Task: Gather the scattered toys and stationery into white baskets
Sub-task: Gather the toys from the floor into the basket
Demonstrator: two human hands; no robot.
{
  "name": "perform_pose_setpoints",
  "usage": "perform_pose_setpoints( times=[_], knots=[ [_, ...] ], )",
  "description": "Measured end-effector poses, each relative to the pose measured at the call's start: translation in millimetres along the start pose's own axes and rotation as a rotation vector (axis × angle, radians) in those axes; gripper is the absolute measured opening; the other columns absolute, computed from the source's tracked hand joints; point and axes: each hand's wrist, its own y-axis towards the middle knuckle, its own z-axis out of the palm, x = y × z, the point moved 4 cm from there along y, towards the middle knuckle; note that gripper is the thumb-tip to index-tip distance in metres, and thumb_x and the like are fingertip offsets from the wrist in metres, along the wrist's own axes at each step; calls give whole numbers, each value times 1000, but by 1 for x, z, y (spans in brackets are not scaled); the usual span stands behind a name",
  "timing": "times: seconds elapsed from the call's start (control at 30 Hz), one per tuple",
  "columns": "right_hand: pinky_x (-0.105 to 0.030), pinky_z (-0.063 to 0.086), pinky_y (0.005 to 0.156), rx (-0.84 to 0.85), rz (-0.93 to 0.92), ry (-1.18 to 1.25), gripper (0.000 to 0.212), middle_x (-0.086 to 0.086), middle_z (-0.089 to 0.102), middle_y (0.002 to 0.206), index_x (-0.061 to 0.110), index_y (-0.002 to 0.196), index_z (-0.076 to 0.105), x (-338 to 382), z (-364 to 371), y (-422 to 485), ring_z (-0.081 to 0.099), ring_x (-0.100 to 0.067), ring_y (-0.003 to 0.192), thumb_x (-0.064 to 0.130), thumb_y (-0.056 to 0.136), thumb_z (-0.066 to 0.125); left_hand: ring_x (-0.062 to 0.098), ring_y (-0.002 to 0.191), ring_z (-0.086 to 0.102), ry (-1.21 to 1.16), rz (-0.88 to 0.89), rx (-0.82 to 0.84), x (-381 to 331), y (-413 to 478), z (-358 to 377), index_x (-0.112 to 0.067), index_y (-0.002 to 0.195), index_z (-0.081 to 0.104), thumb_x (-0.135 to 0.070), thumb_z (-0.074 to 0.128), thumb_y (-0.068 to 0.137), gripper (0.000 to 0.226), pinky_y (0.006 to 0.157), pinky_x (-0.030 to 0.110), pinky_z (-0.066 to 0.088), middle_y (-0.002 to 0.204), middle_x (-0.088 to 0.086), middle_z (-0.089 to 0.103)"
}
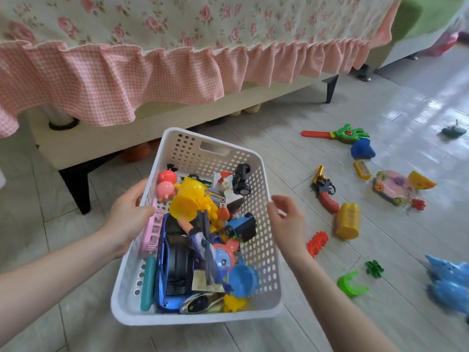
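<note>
Bare floor (291, 153) right of basket (272, 250) — toy gun (326, 193), yellow cup (347, 221) crowd beyond

Floral bedcover (177, 16) with pink gingham frill (101, 80), dark furniture leg (76, 189), pale floor tiles (286, 151)

A home: frilled floral cover (157, 72), toys (347, 221) across the floor (279, 151)

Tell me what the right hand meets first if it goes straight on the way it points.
Most likely the near side wall of the white basket, which lies just ahead of the right hand and its fingertips. Whether they already touch is unclear from this view.
</note>
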Motion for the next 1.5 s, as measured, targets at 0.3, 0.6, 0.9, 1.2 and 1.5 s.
perform_pose_setpoints(
  times=[0.3,0.6,0.9,1.2,1.5],
  knots=[
    [-42,23,113,149,285,-786,42,-22,40,135,10,128,46,-125,-27,35,29,-37,131,25,89,51,25,87,62,14,14,59,-9,4,27,-35,135,42,8,47,87,64,71,45,54,95,-7,57],
    [-36,11,117,100,211,-658,22,-25,31,144,-6,106,58,-162,-30,30,11,-35,142,1,89,45,24,91,62,15,-5,63,-1,5,33,-37,134,43,9,46,87,65,73,45,55,107,2,59],
    [-40,36,109,-237,182,-66,28,-12,58,127,0,112,64,-63,-56,37,49,-24,124,7,86,55,19,85,61,23,-4,87,1,6,46,-43,132,40,7,46,88,67,77,50,54,102,-2,59],
    [-43,46,99,-2,-435,42,35,-18,62,117,-3,109,63,60,4,9,56,-29,114,20,91,43,13,76,59,30,18,97,-4,5,53,-34,135,41,6,46,89,62,54,29,46,88,-14,55],
    [-10,39,65,-119,-42,-65,24,5,60,93,6,108,63,-30,-60,33,52,-6,79,18,95,48,13,78,57,58,6,110,-9,3,55,-39,135,38,5,45,89,64,54,29,45,91,-10,55]
  ],
)
